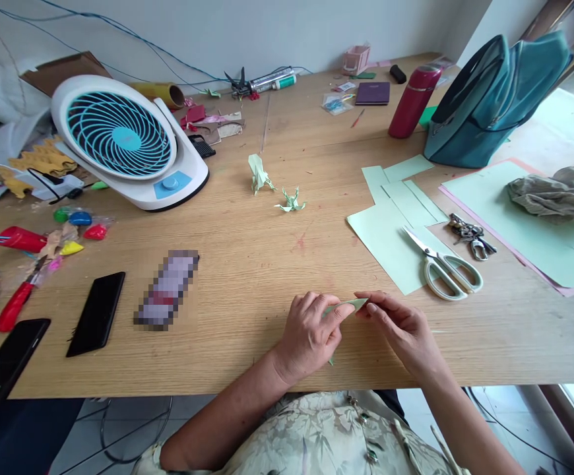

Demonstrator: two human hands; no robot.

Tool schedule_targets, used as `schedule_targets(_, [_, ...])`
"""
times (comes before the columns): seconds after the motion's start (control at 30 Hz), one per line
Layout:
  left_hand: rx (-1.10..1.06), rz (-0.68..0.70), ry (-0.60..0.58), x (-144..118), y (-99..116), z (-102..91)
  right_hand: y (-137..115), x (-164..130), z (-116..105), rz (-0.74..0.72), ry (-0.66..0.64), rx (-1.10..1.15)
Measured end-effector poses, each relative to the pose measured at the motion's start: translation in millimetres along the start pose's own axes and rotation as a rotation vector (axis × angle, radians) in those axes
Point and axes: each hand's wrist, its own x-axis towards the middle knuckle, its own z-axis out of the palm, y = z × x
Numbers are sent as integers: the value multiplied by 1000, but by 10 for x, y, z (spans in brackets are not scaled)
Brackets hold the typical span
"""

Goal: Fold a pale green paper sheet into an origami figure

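Near table edge (267,389), hands (356,330) pinch paper (349,305).

home craft desk | wooden table (267,264) w/ fan (123,142), scissors (445,267), paper sheets (390,231) — 2 origami figs (274,188)

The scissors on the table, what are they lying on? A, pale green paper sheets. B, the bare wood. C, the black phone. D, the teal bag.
A: the scissors lie with blades and white handles on the pale green paper sheets, to the right of the hands; the teal bag stands farther back.
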Motion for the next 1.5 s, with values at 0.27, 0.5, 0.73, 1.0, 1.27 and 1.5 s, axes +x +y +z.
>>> schedule_targets(0.27, [31, -8, -66, 6, 9, 7, 10, -12, 25, 72, 30, 5])
schedule_targets(0.5, [-55, -29, -128, 40, 9, -37, 29, -2, 39, 124, 58, 44])
schedule_targets(0.73, [-126, -47, -129, 45, 9, -64, 31, 10, 29, 111, 58, 73])
schedule_targets(1.0, [-126, -29, -136, 36, -7, -63, 0, 13, 13, 71, 52, -1])
schedule_targets(1.27, [-119, -16, -165, 27, -42, -53, 53, -3, -13, 91, 24, 5])
schedule_targets(1.5, [-137, -18, -178, 31, -55, -69, 61, -1, -17, 88, 14, 40])
